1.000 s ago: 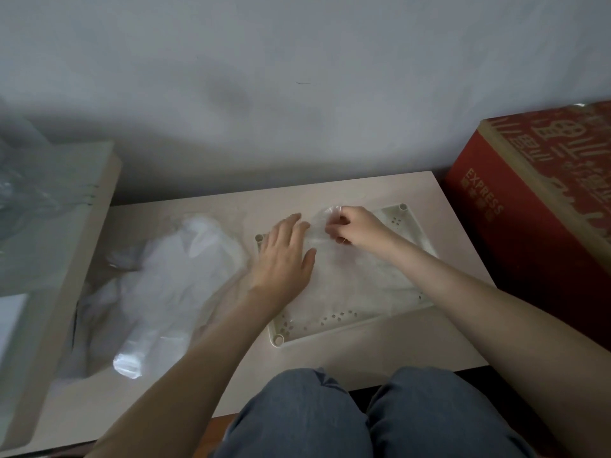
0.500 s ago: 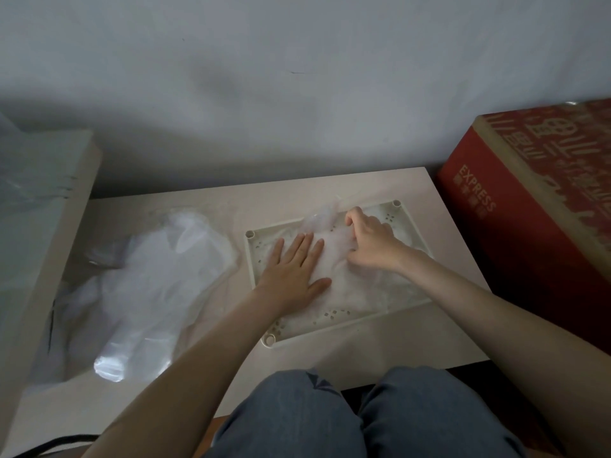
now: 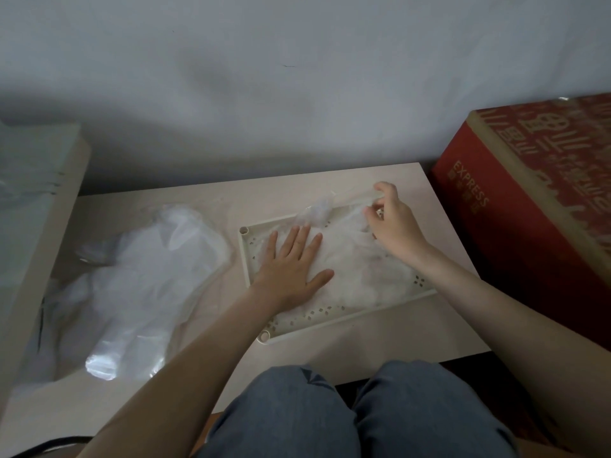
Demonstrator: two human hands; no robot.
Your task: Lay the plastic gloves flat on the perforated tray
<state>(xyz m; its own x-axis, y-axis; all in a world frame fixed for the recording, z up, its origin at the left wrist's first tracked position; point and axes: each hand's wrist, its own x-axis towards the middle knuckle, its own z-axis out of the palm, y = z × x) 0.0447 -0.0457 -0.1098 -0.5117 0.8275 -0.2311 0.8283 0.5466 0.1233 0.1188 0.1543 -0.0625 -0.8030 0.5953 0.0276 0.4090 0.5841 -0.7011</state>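
Your left grip (image 3: 292, 262) stays spread flat, pinning the plastic gloves (image 3: 360, 276) beneath it on the perforated tray (image 3: 314, 315). Your right grip (image 3: 396, 226) has shifted outward, pinching a glove edge, so the smoothing looks underway, not finished.

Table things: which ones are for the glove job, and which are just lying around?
For the job: plastic glove, perforated tray, left hand pressing the glove, right hand pinching its edge, clear plastic heap (probably more gloves).
Just lying about: red box, pale board at the left.
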